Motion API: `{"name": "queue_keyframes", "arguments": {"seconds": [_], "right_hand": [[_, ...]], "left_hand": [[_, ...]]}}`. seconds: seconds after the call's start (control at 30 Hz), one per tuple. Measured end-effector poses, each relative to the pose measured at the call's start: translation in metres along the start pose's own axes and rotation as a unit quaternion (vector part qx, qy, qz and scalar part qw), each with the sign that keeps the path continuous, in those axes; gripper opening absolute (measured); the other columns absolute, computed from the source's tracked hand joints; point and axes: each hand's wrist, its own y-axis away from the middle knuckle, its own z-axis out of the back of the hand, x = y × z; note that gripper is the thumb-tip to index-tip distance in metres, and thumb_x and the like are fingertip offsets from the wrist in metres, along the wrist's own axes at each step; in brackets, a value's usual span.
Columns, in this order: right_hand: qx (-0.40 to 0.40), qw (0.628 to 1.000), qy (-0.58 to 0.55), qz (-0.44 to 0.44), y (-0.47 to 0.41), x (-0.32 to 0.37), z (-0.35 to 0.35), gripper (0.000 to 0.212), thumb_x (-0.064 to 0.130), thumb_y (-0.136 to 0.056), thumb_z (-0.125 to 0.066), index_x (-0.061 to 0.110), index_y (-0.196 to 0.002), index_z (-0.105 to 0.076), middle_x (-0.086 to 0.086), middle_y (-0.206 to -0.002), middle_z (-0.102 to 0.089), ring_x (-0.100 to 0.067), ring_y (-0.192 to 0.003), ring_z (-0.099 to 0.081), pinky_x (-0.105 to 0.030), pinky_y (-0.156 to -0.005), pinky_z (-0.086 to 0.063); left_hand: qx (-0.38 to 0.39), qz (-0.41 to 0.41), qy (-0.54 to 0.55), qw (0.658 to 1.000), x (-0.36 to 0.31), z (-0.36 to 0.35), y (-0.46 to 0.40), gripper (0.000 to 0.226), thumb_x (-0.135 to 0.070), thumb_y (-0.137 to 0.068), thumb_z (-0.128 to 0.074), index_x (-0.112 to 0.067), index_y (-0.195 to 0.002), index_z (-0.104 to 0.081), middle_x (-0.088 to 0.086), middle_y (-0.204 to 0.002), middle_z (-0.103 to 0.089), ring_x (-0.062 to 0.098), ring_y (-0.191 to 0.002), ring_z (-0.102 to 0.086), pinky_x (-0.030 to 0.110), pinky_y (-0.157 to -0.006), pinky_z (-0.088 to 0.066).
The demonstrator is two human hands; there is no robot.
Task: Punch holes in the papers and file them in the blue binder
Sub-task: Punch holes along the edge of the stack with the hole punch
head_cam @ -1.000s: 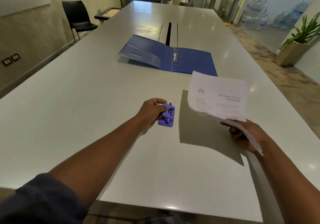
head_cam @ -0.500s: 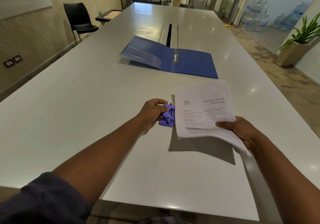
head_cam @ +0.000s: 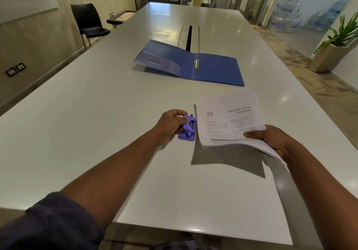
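Item: purple hole punch (head_cam: 187,128), resting on the pale grey surface (head_cam: 96,123), its left side gripped by the left hand (head_cam: 170,122), fingers curled over the lever; the base end nearer the camera is clear of the hand. Item: sheaf of printed papers (head_cam: 228,118), pinched at its near right corner by the right hand (head_cam: 271,139), thumb on top, lifted above the surface and casting a dark shadow beneath; its left edge lies just beside the punch, whether touching cannot be told. Top sheet reads "26" and "Blindness and its Prevention"; the smaller text is too blurred to read. Lower sheets fan out under the right hand, count not discernible. Item: blue binder (head_cam: 213,69), lying open and flat, well beyond both hands, metal ring mechanism (head_cam: 197,63) at the spine, left cover slightly raised with a clear inner pocket. The fingers of the right hand are hidden beneath the papers.
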Motion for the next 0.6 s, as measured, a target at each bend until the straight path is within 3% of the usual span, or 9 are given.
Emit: {"name": "queue_keyframes", "arguments": {"seconds": [0.17, 0.3, 0.4, 0.53, 0.6], "right_hand": [[-0.007, 1.0, 0.02, -0.013, -0.003, 0.004, 0.0, 0.023, 0.002, -0.089, -0.073, 0.011, -0.11, -0.072, -0.005, -0.105, -0.078, -0.025, -0.087, -0.074, -0.032, -0.07, -0.057], [-0.006, 0.998, 0.05, -0.024, -0.01, 0.005, 0.0, 0.031, 0.006, -0.085, -0.078, 0.009, -0.116, -0.072, -0.009, -0.113, -0.078, -0.034, -0.1, -0.073, -0.045, -0.091, -0.058], [0.003, 0.998, 0.065, -0.023, -0.011, 0.013, -0.001, 0.033, 0.005, -0.087, -0.076, 0.009, -0.119, -0.07, -0.008, -0.113, -0.076, -0.031, -0.097, -0.072, -0.038, -0.079, -0.057], [0.014, 0.992, 0.124, -0.02, -0.017, 0.031, 0.0, 0.039, 0.014, -0.083, -0.081, 0.012, -0.121, -0.07, -0.007, -0.116, -0.076, -0.033, -0.101, -0.072, -0.045, -0.093, -0.057], [0.021, 0.986, 0.163, -0.016, -0.018, 0.041, -0.003, 0.034, 0.015, -0.086, -0.079, 0.013, -0.118, -0.069, -0.004, -0.111, -0.075, -0.028, -0.096, -0.071, -0.037, -0.083, -0.056]], "left_hand": [[-0.003, 0.005, 0.003, 1.0, 0.0, -0.001, 0.0, 0.018, 0.0, -0.093, -0.063, -0.01, -0.108, -0.067, 0.017, -0.097, -0.072, 0.021, -0.071, -0.068, 0.029, -0.068, -0.059], [-0.003, 0.006, 0.0, 1.0, 0.001, -0.001, 0.0, 0.017, -0.001, -0.093, -0.064, -0.011, -0.107, -0.068, 0.019, -0.099, -0.073, 0.025, -0.078, -0.067, 0.04, -0.082, -0.058], [-0.003, 0.007, 0.004, 1.0, 0.001, -0.002, 0.0, 0.017, -0.001, -0.093, -0.064, -0.011, -0.107, -0.067, 0.02, -0.101, -0.073, 0.027, -0.083, -0.068, 0.048, -0.093, -0.056], [-0.002, 0.009, 0.002, 1.0, 0.0, -0.001, 0.0, 0.016, -0.001, -0.093, -0.064, -0.01, -0.105, -0.067, 0.023, -0.103, -0.072, 0.03, -0.086, -0.066, 0.051, -0.097, -0.054], [-0.001, 0.01, 0.003, 1.0, -0.001, -0.001, 0.0, 0.015, 0.0, -0.093, -0.064, -0.009, -0.105, -0.067, 0.022, -0.101, -0.071, 0.03, -0.085, -0.064, 0.05, -0.097, -0.053]]}}
